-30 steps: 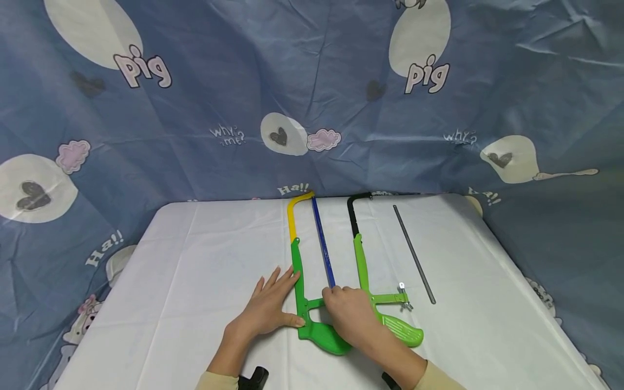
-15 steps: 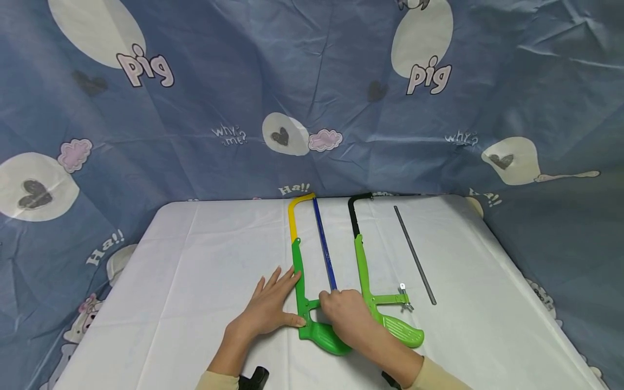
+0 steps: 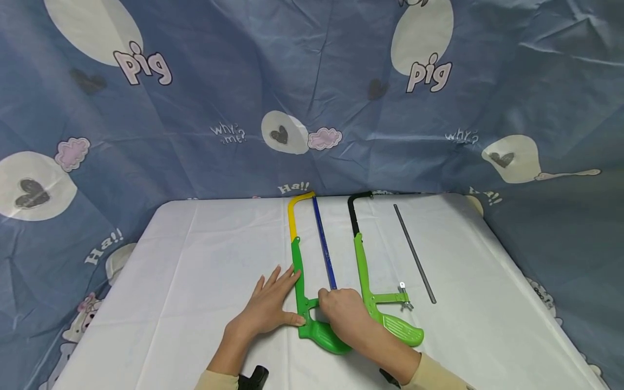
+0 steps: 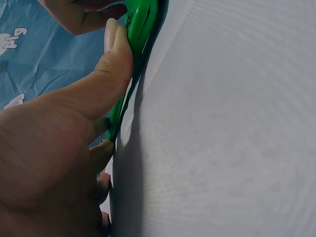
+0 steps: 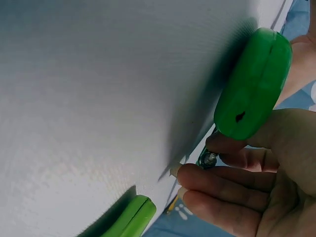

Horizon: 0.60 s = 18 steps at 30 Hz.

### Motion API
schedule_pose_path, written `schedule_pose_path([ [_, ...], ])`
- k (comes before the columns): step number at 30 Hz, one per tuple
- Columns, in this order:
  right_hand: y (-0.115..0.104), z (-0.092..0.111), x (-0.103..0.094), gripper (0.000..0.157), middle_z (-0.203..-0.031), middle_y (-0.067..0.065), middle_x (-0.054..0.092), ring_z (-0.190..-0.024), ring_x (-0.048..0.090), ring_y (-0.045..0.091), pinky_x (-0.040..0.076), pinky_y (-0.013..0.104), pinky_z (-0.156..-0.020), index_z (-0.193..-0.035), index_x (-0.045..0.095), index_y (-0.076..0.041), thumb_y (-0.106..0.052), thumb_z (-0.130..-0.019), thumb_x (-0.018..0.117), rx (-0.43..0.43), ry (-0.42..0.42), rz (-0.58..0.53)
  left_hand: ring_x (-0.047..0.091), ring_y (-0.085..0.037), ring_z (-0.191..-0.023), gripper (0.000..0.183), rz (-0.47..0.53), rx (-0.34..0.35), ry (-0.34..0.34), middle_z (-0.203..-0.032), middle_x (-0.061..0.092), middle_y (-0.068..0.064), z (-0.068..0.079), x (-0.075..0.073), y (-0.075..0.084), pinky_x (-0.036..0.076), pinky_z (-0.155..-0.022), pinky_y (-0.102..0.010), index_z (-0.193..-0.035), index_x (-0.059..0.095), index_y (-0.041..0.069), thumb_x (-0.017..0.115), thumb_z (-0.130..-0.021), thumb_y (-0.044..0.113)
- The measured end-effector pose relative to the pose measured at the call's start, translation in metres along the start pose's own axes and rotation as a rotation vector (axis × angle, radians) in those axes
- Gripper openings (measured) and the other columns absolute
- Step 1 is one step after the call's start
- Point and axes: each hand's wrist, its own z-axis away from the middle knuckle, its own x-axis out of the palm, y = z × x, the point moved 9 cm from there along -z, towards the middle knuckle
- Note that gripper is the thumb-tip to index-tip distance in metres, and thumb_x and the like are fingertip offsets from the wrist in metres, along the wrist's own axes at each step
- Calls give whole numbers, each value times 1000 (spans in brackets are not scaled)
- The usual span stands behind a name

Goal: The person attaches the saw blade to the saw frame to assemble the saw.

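Near the lower centre of the head view, a hacksaw with a green and yellow frame (image 3: 297,254) lies flat on the white desk (image 3: 195,271), its blue blade (image 3: 324,246) running up toward the frame's top centre. Left hand (image 3: 269,307) lies flat beside the frame, fingers straight, thumb pressing the green handle (image 4: 140,24). Right hand (image 3: 343,314) curls over the handle end; its fingers (image 5: 222,175) pinch a small metal nut (image 5: 209,159) at the blade's near end. Just right, a second green saw frame (image 3: 375,292) with a black bow, bladeless; further right, a loose grey blade (image 3: 414,253).
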Motion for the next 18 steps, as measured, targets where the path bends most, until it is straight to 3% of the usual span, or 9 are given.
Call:
schedule_pose_path([
  [11,5,0,3,20,-54,-2,56,-45,51,7,41,26,-40,-73,56,-13,-7,-81,74,31,17,-77,11,-35,-156,110,7,2,0,-166,24,-4,1,-1,0,6,-122,-65,-156,34,20,83,-65,58],
  [18,13,1,3,12,-56,1,61,-45,52,10,37,25,-39,-77,62,-11,-5,-81,72,81,-1,-190,11,-35,-156,111,-3,-2,-5,-166,23,-4,1,0,-1,6,-122,-65,-156,34,20,83,-65,59],
])
